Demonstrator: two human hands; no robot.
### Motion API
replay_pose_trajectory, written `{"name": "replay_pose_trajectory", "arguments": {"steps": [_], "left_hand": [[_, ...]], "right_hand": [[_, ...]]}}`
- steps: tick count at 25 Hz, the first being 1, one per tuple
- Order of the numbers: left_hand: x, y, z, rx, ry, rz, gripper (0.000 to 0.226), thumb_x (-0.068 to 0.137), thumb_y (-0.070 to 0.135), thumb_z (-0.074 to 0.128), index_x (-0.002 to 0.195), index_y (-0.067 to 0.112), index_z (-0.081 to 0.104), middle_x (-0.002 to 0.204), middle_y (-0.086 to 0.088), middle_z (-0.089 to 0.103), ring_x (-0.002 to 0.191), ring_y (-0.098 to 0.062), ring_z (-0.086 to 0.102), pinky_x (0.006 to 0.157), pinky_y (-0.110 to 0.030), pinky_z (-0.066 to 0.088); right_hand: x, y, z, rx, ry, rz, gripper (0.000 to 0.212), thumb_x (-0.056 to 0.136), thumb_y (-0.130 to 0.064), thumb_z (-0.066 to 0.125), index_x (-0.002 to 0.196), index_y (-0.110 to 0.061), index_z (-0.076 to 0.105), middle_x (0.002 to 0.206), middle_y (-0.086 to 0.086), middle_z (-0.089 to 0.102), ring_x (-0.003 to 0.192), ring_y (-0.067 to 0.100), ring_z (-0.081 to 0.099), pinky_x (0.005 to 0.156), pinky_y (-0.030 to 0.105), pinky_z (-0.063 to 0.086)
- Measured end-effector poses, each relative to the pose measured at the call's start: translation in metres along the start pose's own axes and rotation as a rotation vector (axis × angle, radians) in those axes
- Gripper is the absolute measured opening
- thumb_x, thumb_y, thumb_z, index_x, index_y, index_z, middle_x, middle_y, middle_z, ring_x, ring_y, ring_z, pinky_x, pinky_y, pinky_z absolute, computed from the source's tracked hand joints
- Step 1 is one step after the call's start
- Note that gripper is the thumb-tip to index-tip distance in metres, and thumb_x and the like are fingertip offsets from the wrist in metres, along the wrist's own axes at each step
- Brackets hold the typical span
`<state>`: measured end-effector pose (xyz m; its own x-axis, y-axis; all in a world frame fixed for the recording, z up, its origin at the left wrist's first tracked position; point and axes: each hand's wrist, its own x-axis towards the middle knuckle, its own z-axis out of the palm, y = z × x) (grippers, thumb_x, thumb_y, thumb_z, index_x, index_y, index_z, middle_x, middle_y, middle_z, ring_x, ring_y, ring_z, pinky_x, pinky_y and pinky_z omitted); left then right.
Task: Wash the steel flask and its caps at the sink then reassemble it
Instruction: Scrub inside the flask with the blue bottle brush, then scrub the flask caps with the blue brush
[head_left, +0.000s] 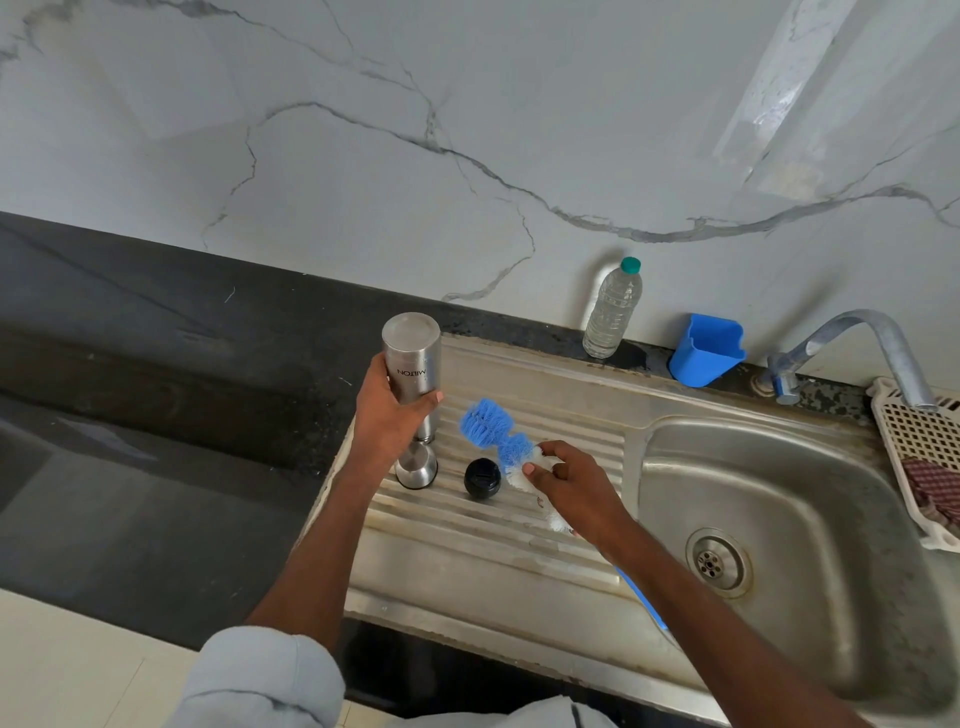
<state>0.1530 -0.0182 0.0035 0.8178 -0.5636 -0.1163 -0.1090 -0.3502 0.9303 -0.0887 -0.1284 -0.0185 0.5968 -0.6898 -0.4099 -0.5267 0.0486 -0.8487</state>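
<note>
My left hand (387, 415) grips the steel flask (413, 364), which is turned upside down with its mouth just above the steel outer cap (415, 467) standing on the ribbed drainboard (545, 410). The black inner cap (482, 478) sits on the drainboard just right of the steel cap. My right hand (576, 488) lies over the blue and white bottle brush (493, 428), fingers curled round its white bristle section; the brush's blue handle (644, 597) shows below my forearm.
The sink basin (779, 467) with its drain (717, 564) lies to the right, under the tap (857, 332). A plastic water bottle (613, 312) and a blue holder (709, 348) stand by the wall. A white basket (919, 436) holding a cloth hangs at the right edge.
</note>
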Motion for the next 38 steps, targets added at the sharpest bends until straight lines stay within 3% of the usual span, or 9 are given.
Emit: {"name": "replay_pose_trajectory", "arguments": {"steps": [3, 12, 15, 20, 24, 30, 33, 36, 38], "left_hand": [[-0.007, -0.008, -0.004, 0.022, 0.007, 0.029, 0.075, 0.078, 0.015, 0.092, 0.137, 0.025, 0.048, 0.122, 0.011, 0.059, 0.113, -0.01, 0.059, 0.094, -0.026, 0.047], [-0.012, -0.02, -0.008, 0.025, 0.023, 0.047, 0.084, 0.076, 0.019, 0.094, 0.145, 0.025, 0.046, 0.132, 0.008, 0.061, 0.122, -0.013, 0.06, 0.104, -0.035, 0.05], [-0.009, -0.02, -0.005, 0.022, 0.021, 0.048, 0.086, 0.076, 0.021, 0.094, 0.147, 0.025, 0.044, 0.136, 0.006, 0.061, 0.124, -0.014, 0.06, 0.105, -0.036, 0.05], [-0.008, -0.015, -0.002, 0.032, 0.024, 0.025, 0.083, 0.077, 0.019, 0.093, 0.143, 0.024, 0.044, 0.127, 0.01, 0.058, 0.114, -0.009, 0.059, 0.093, -0.024, 0.047], [-0.009, -0.02, -0.002, 0.017, 0.024, 0.007, 0.078, 0.075, 0.018, 0.094, 0.131, 0.033, 0.042, 0.112, 0.021, 0.057, 0.1, 0.002, 0.059, 0.08, -0.013, 0.043], [-0.01, -0.022, -0.003, -0.011, 0.016, 0.021, 0.094, 0.072, 0.019, 0.096, 0.147, 0.026, 0.04, 0.129, 0.01, 0.058, 0.11, 0.0, 0.059, 0.096, -0.025, 0.049], [-0.02, -0.031, -0.009, -0.057, 0.078, 0.023, 0.095, 0.079, 0.034, 0.093, 0.154, 0.027, 0.035, 0.143, 0.007, 0.051, 0.126, -0.006, 0.054, 0.1, -0.022, 0.045], [-0.063, -0.052, 0.001, -0.134, 0.354, -0.111, 0.07, 0.094, 0.05, 0.073, 0.149, 0.016, 0.044, 0.131, -0.004, 0.056, 0.12, -0.019, 0.058, 0.093, -0.025, 0.053], [-0.091, -0.072, 0.012, -0.077, 0.361, -0.159, 0.061, 0.093, 0.057, 0.067, 0.135, 0.016, 0.052, 0.119, -0.003, 0.059, 0.108, -0.021, 0.06, 0.096, -0.043, 0.056]], "right_hand": [[0.002, 0.003, 0.0, 0.006, -0.004, 0.001, 0.024, 0.097, -0.038, 0.07, 0.12, -0.033, 0.064, 0.09, -0.001, 0.079, 0.074, 0.013, 0.075, 0.071, 0.032, 0.056], [0.004, 0.002, 0.004, 0.017, -0.02, -0.011, 0.021, 0.096, -0.039, 0.071, 0.117, -0.036, 0.065, 0.089, -0.001, 0.079, 0.075, 0.015, 0.075, 0.077, 0.037, 0.059], [0.003, 0.0, 0.004, 0.01, -0.019, -0.014, 0.022, 0.097, -0.038, 0.071, 0.117, -0.034, 0.065, 0.088, -0.001, 0.079, 0.074, 0.013, 0.074, 0.072, 0.031, 0.057], [0.004, -0.001, -0.001, -0.005, -0.019, -0.01, 0.023, 0.097, -0.036, 0.07, 0.119, -0.032, 0.065, 0.09, -0.002, 0.079, 0.07, 0.01, 0.073, 0.066, 0.029, 0.055], [0.004, -0.005, -0.003, -0.051, -0.008, -0.006, 0.025, 0.098, -0.037, 0.069, 0.122, -0.032, 0.064, 0.094, -0.005, 0.078, 0.068, 0.004, 0.071, 0.058, 0.022, 0.049], [0.006, -0.007, -0.001, -0.068, -0.024, 0.011, 0.025, 0.098, -0.038, 0.069, 0.122, -0.032, 0.064, 0.091, -0.004, 0.078, 0.065, 0.004, 0.07, 0.051, 0.019, 0.046], [0.007, -0.007, 0.0, -0.07, -0.026, 0.009, 0.026, 0.098, -0.038, 0.069, 0.123, -0.032, 0.064, 0.092, -0.003, 0.078, 0.07, 0.007, 0.072, 0.057, 0.02, 0.049], [0.006, -0.002, -0.002, -0.038, -0.011, 0.006, 0.027, 0.098, -0.037, 0.069, 0.124, -0.031, 0.064, 0.092, -0.003, 0.078, 0.075, 0.011, 0.075, 0.067, 0.026, 0.054], [0.003, 0.002, -0.002, -0.004, -0.004, 0.012, 0.025, 0.098, -0.036, 0.07, 0.122, -0.032, 0.065, 0.09, -0.002, 0.078, 0.075, 0.013, 0.075, 0.07, 0.029, 0.056]]}}
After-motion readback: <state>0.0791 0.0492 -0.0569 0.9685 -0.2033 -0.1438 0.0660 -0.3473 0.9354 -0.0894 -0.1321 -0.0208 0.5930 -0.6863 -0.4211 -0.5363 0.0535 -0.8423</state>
